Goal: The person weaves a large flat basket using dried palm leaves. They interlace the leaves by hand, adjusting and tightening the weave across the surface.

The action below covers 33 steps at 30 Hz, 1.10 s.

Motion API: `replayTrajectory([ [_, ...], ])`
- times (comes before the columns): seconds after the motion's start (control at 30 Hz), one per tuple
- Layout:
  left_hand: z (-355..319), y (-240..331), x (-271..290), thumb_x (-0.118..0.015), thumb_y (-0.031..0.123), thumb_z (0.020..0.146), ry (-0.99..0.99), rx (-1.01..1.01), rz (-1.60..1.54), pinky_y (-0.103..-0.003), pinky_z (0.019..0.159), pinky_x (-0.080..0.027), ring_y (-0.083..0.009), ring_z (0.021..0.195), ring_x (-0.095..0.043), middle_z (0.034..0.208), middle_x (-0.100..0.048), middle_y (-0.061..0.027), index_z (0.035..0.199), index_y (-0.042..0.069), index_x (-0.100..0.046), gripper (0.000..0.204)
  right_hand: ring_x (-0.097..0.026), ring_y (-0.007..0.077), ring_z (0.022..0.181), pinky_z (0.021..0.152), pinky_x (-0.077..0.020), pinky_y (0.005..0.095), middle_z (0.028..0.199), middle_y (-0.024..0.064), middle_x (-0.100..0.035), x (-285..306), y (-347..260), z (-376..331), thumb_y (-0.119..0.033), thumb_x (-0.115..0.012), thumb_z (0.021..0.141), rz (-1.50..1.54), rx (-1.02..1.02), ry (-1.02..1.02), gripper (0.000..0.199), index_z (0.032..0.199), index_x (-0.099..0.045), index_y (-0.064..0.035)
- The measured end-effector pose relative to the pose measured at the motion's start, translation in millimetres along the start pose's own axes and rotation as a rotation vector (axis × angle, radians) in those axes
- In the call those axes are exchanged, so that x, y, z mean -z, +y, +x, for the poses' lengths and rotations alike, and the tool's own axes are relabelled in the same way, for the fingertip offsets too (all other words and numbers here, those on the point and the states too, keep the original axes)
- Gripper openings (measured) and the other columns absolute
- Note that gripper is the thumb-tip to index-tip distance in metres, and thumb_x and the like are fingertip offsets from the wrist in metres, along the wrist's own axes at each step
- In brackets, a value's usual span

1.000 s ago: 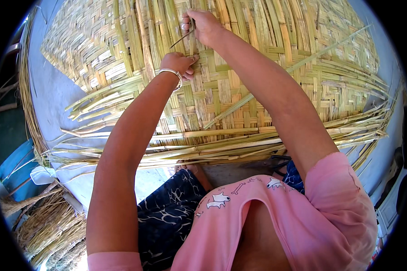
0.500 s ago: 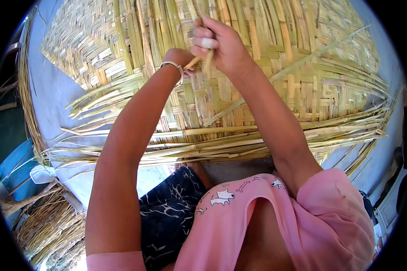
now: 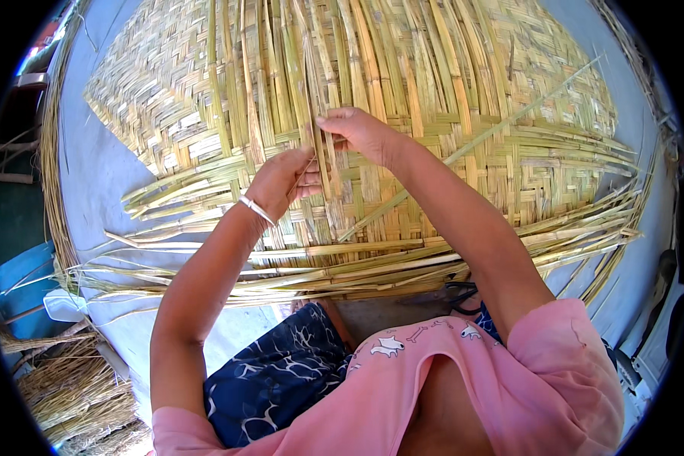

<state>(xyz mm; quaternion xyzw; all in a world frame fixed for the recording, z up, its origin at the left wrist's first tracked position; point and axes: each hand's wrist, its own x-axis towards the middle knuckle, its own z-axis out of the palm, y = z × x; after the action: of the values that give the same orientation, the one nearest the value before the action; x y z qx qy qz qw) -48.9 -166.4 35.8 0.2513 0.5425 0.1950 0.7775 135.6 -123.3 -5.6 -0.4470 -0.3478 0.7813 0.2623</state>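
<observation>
A woven mat of flattened reed strips [image 3: 524, 163] spreads out in front of me, partly woven, with long upright strips [image 3: 376, 57] lying over its far middle. My left hand [image 3: 281, 181] is low over the weave, its fingers closed around a narrow reed strip [image 3: 324, 171]. Slightly higher and to the right, my right hand [image 3: 361, 135] pinches the same strip between thumb and fingers. Several strip ends stick out at the mat's left side. One thin greenish strip [image 3: 501, 125] lies slantwise across the right part of the weave.
Loose reed strips [image 3: 403, 262] lie in a bundle along the mat's near edge. Dark-handled scissors [image 3: 461, 291] sit by my legs. At the left are a blue container [image 3: 23, 285], a clear plastic tub [image 3: 64, 305] and a heap of dry straw [image 3: 76, 391]. Grey floor [image 3: 118, 87] surrounds the mat.
Both hands have come down toward me and the blurred motion has stopped. The right hand has dropped from high above the left to just beside it, with the strip now hanging between them.
</observation>
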Motion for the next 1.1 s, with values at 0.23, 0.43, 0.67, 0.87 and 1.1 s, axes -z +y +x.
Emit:
replayTrajectory([
  [0.23, -12.4, -28.5, 20.2, -0.060, 0.021, 0.089, -0.036, 0.016, -0.123, -0.027, 0.069, -0.051, -0.0117, 0.077, -0.061, 0.089, -0.064, -0.0016, 0.105, 0.008, -0.057, 0.021, -0.049, 0.0082, 0.064, 0.062, -0.0435, 0.0235, 0.074, -0.0019, -0.056, -14.2, 2.9, -6.8, -0.031, -0.065, 0.085, -0.053, -0.046, -0.072, 0.026, 0.094, -0.060, -0.0077],
  [0.43, -28.5, -19.1, 28.3, -0.065, 0.021, 0.085, -0.088, 0.051, -0.098, -0.026, 0.066, -0.050, -0.0110, 0.075, -0.061, 0.088, -0.063, -0.0007, 0.095, 0.012, -0.055, 0.017, -0.051, 0.0081, 0.064, 0.059, -0.0438, 0.0227, 0.079, 0.0005, -0.061, -27.0, -3.0, -17.2, -0.032, -0.069, 0.081, -0.020, -0.103, -0.069, 0.030, 0.095, -0.058, -0.0080],
  [0.67, -32.7, -24.6, 37.7, -0.067, 0.018, 0.083, -0.109, -0.016, 0.084, -0.026, 0.062, -0.050, -0.0087, 0.070, -0.058, 0.081, -0.059, 0.0026, 0.090, 0.011, -0.055, 0.015, -0.053, 0.0095, 0.065, 0.057, -0.0429, 0.0240, 0.074, -0.0007, -0.056, -46.7, 2.9, -17.7, -0.032, -0.075, 0.077, -0.009, -0.078, -0.079, 0.032, 0.088, -0.056, -0.0088],
  [0.87, -43.3, -27.3, 31.9, -0.071, 0.018, 0.080, 0.038, -0.059, 0.239, -0.023, 0.061, -0.047, -0.0062, 0.065, -0.053, 0.077, -0.056, 0.0059, 0.086, 0.013, -0.057, 0.016, -0.053, 0.0093, 0.065, 0.057, -0.0439, 0.0232, 0.077, -0.0012, -0.056, -50.4, 7.9, -19.7, -0.028, -0.075, 0.077, -0.018, -0.111, -0.093, 0.031, 0.091, -0.054, -0.0094],
  [1.1, -48.9, -34.0, 29.9, -0.073, 0.020, 0.079, 0.024, -0.083, 0.124, -0.025, 0.063, -0.050, -0.0079, 0.066, -0.058, 0.075, -0.059, 0.0041, 0.084, 0.014, -0.055, 0.019, -0.052, 0.0086, 0.066, 0.058, -0.0452, 0.0257, 0.078, -0.0013, -0.055, -49.5, -3.0, -22.2, -0.025, -0.073, 0.078, -0.092, -0.073, -0.128, 0.029, 0.093, -0.054, -0.0097],
])
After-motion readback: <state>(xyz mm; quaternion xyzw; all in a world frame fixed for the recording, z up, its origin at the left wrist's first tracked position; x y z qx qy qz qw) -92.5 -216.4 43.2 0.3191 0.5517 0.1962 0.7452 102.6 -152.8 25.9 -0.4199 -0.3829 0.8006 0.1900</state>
